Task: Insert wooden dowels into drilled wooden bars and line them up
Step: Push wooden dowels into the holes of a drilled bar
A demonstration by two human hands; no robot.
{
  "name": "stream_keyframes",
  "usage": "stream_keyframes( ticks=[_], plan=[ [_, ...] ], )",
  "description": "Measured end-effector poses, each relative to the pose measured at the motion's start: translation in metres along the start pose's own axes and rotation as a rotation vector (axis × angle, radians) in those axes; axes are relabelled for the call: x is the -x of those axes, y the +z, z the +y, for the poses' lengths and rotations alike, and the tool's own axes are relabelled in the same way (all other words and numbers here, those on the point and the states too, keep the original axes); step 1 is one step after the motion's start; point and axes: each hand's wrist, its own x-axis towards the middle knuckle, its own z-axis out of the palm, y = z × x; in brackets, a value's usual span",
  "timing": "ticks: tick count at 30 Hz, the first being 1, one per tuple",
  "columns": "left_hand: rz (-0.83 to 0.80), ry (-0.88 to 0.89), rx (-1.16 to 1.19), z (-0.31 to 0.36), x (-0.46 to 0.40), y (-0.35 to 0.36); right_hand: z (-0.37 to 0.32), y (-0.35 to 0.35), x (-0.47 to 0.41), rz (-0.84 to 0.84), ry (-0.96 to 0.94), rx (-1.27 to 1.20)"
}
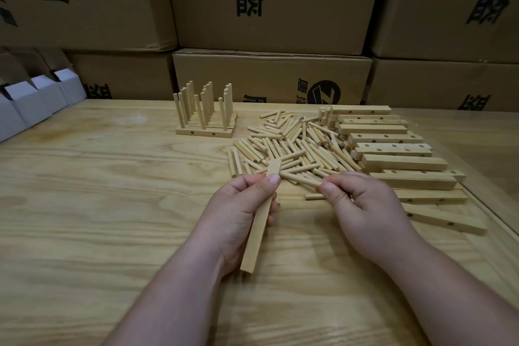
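My left hand [238, 211] grips a long wooden bar [257, 239] that points away from me, thumb on its upper part. My right hand [362, 211] pinches one end of a dowel [302, 179], whose other end points toward the bar. A loose heap of dowels [292, 143] lies on the table behind my hands. Drilled bars [393, 149] are stacked in a row to the right of the heap. Further back left stand several bars lined up with upright dowels in them [206, 118].
The wooden table [112, 205] stretches left and toward me. Stacked cardboard boxes [269, 8] form a wall behind it. Small white boxes [33, 98] sit at the far left edge. The table's right edge [488, 205] runs close to the bar stack.
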Motion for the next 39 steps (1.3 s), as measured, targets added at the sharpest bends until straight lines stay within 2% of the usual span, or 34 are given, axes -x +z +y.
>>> stream_keyframes(
  ticks=[4,9,12,15,21,25,29,31,34,39],
  plan=[
    [-0.003,0.047,0.000,-0.005,-0.001,0.001,-0.002,0.001,0.003,0.058,0.047,-0.099],
    [-0.012,0.039,-0.040,-0.007,-0.003,0.000,-0.005,0.008,0.003,0.221,0.026,-0.128],
    [0.009,0.036,-0.053,-0.008,-0.004,0.002,-0.003,0.006,0.000,0.229,0.090,-0.133],
    [0.072,0.017,0.009,-0.007,-0.007,0.002,0.001,0.001,-0.002,0.214,0.132,-0.004],
    [0.154,-0.041,0.125,-0.003,-0.009,0.000,0.010,0.004,-0.007,0.054,0.255,0.498],
    [0.155,-0.046,0.123,-0.002,-0.009,0.001,0.011,0.005,-0.008,0.013,0.292,0.610],
    [0.157,-0.055,0.134,-0.001,-0.008,0.002,0.013,0.007,-0.008,-0.031,0.330,0.614],
    [0.156,-0.053,0.139,-0.001,-0.008,0.002,0.011,0.006,-0.008,0.031,0.295,0.540],
    [0.157,-0.046,0.144,-0.001,-0.008,0.002,0.005,0.006,-0.004,0.115,0.137,0.357],
    [0.152,-0.034,0.154,-0.002,-0.010,0.002,-0.008,0.008,0.005,0.093,-0.114,0.200]
  ],
)
